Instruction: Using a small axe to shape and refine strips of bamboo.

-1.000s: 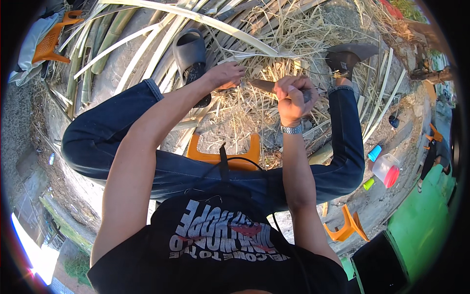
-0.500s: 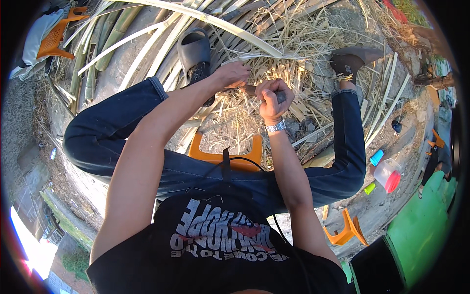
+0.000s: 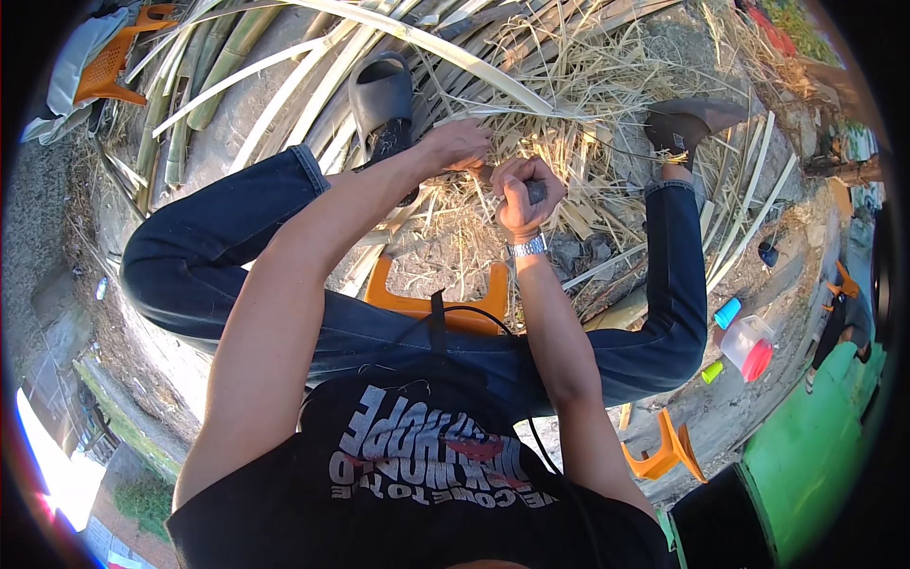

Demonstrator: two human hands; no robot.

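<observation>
My left hand (image 3: pixel 459 145) reaches out in front of me with fingers closed by a thin pale bamboo strip (image 3: pixel 574 116) that runs off to the right. The fingertips are partly hidden. Close to its right, my right hand (image 3: pixel 519 197) is wrapped round a thick, dark tool handle (image 3: pixel 537 192) with a rounded end. A short brown part of the tool shows between the two hands; its working end is hidden, so its exact kind is unclear. Under both hands lies a heap of bamboo shavings (image 3: pixel 453 223).
Split bamboo strips (image 3: pixel 431 45) and green bamboo poles (image 3: pixel 227 71) lie ahead and to the left. An orange plastic stool (image 3: pixel 408 303) is under me. At right stand a clear container with a red lid (image 3: pixel 755 360), a blue cup (image 3: pixel 727 313) and another orange stool (image 3: pixel 662 453).
Both hands keep their grip. The left has shifted slightly right and the right slightly left, bringing them a little closer together.
</observation>
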